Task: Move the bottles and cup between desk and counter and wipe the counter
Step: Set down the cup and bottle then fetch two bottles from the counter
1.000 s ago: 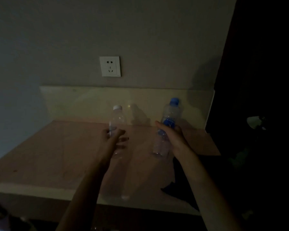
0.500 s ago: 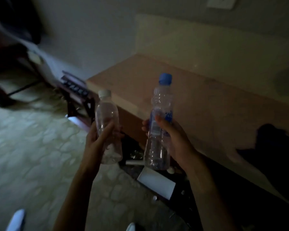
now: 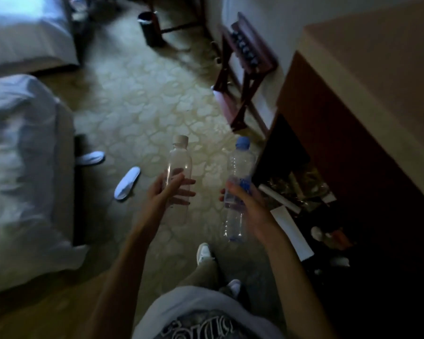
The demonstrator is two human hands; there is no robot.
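Note:
My left hand [image 3: 168,192] grips a clear plastic bottle with a white cap [image 3: 179,160], held upright over the carpet. A clear bottle with a blue cap and blue label [image 3: 239,167] is held upright by my right hand [image 3: 249,206], a short way to the right of the first. Both bottles hang in the air in front of my body. The pale counter top [image 3: 377,77] lies at the far right, above a dark wooden front. No cup shows in this view.
Two beds with white covers [image 3: 22,167] fill the left side. White slippers [image 3: 127,182] lie on the patterned carpet. A wooden luggage rack [image 3: 245,69] and a dark bin [image 3: 148,28] stand further off. Clutter and paper [image 3: 291,231] sit under the counter.
Both bottles were lifted off the counter and carried away to the left. My view has swung from the counter and wall to the floor, beds and luggage rack.

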